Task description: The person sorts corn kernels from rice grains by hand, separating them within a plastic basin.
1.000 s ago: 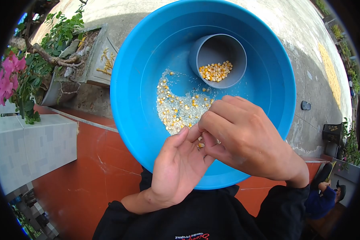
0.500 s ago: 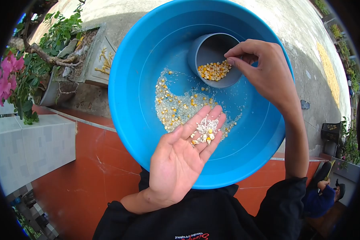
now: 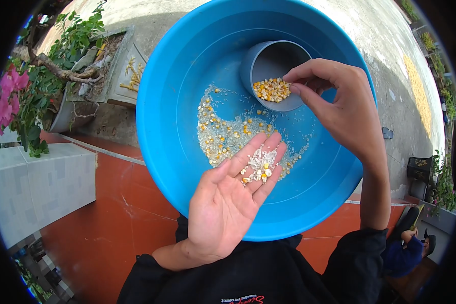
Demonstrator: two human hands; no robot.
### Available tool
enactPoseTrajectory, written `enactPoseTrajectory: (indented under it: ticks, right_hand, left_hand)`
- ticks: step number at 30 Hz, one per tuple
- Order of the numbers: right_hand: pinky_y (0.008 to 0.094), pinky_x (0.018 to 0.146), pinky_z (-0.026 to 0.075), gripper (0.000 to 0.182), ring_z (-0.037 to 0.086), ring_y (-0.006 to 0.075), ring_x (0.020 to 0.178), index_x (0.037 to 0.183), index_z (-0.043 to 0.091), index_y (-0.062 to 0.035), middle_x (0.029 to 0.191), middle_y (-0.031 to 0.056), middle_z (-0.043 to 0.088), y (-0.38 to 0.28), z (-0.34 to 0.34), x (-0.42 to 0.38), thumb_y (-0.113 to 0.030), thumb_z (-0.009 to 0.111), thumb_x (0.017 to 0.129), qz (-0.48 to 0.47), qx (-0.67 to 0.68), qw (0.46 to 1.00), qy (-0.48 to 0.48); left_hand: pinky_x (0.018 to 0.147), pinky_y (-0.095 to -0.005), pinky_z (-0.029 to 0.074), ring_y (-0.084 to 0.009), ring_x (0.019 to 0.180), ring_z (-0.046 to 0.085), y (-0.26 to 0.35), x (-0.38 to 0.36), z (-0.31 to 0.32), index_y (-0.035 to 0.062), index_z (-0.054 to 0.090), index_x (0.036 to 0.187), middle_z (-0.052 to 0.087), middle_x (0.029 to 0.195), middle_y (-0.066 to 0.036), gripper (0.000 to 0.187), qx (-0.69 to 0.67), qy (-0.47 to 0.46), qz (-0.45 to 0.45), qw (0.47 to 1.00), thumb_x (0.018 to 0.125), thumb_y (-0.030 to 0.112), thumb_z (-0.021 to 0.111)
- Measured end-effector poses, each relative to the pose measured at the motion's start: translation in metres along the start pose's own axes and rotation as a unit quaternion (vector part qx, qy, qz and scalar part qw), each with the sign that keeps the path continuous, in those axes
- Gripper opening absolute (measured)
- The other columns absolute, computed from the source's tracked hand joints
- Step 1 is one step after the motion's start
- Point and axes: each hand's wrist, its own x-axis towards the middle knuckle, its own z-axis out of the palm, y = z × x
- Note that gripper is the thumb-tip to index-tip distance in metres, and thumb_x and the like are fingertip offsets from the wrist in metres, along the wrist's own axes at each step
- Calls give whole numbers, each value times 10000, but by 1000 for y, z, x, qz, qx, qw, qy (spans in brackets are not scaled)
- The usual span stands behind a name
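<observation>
My left hand (image 3: 223,202) is turned palm up over the near side of a blue basin (image 3: 157,167), its fingers stretched out. White rice grains (image 3: 262,158) and a few corn kernels (image 3: 264,176) lie loose on those fingers. At the mouth of a grey cup (image 3: 249,71), my right hand (image 3: 334,99) has thumb and index finger brought close in a pinch; whatever is between them is too small to make out. The cup lies tipped inside the basin, with yellow corn kernels (image 3: 271,90) in it. Mixed rice and corn (image 3: 223,133) is spread over the basin floor.
Left of the basin are a planter (image 3: 121,76), pink flowers (image 3: 9,96) and a tiled block (image 3: 40,187). Red floor (image 3: 116,228) runs beneath. Yellow grain (image 3: 418,96) lies on the concrete at right. Another person (image 3: 408,253) sits at lower right.
The cup and my right hand have shifted slightly right in view, the hand a little lower too. My left hand stays almost still with the grains on it.
</observation>
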Motion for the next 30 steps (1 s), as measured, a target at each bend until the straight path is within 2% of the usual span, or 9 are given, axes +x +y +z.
enactPoseTrajectory:
  ticks: [1, 3, 6, 9, 18, 24, 30]
  right_hand:
    - [322, 762, 593, 163, 776, 202, 847, 1080, 814, 1, 982, 117, 816, -11, -1, -4, 19, 800, 919, 10, 35, 999, -20]
    - [328, 741, 596, 207, 766, 219, 820, 1071, 813, -12, 943, 110, 790, -27, -4, -12, 25, 835, 869, -12, 77, 993, -89]
    - [352, 726, 594, 296, 747, 264, 827, 1086, 799, -30, 947, 104, 753, -42, -2, -25, 33, 858, 803, -57, 63, 981, -176]
    - [392, 728, 584, 349, 727, 309, 859, 1089, 776, -49, 969, 98, 718, -50, -2, -34, 10, 876, 760, -79, 13, 977, -197]
    - [422, 753, 556, 343, 695, 301, 902, 1064, 735, -84, 983, 76, 679, -60, 1, -52, -69, 904, 766, -87, -63, 978, -179]
    - [430, 762, 557, 368, 687, 299, 877, 1078, 740, -85, 996, 74, 699, -64, 8, -60, -63, 920, 758, -84, -27, 985, -149]
    - [433, 756, 553, 360, 687, 298, 854, 1076, 749, -78, 961, 70, 712, -69, 11, -63, -40, 917, 760, -59, -47, 987, -141]
  left_hand:
    - [1401, -474, 245, -363, 1689, 251, 0, 0, 1, -92, 167, 1727, 253, 1805, -247, 714, 2, 5, -1, 1000, 1170, 318, 346]
    - [1398, -446, 244, -330, 1680, 284, 0, -1, 2, -84, 178, 1733, 294, 1791, -238, 720, 5, 12, -5, 1000, 1166, 333, 328]
    - [1379, -440, 280, -320, 1637, 366, 0, -2, 3, -76, 206, 1734, 329, 1779, -220, 721, 34, 21, -10, 999, 1170, 360, 312]
    - [1353, -431, 313, -308, 1590, 429, -1, -5, -1, -50, 224, 1743, 326, 1794, -192, 721, 51, 29, -14, 998, 1171, 383, 302]
    - [1335, -424, 306, -282, 1564, 444, -1, -7, 1, -15, 229, 1757, 289, 1824, -172, 730, 40, 16, -5, 999, 1164, 405, 301]
    - [1336, -422, 294, -281, 1608, 394, -2, -7, -1, -15, 233, 1757, 279, 1827, -181, 736, 61, -2, -2, 998, 1158, 406, 303]
    - [1324, -422, 300, -278, 1628, 367, -4, -8, 2, -20, 224, 1759, 280, 1829, -180, 748, 72, 2, 12, 997, 1153, 411, 308]
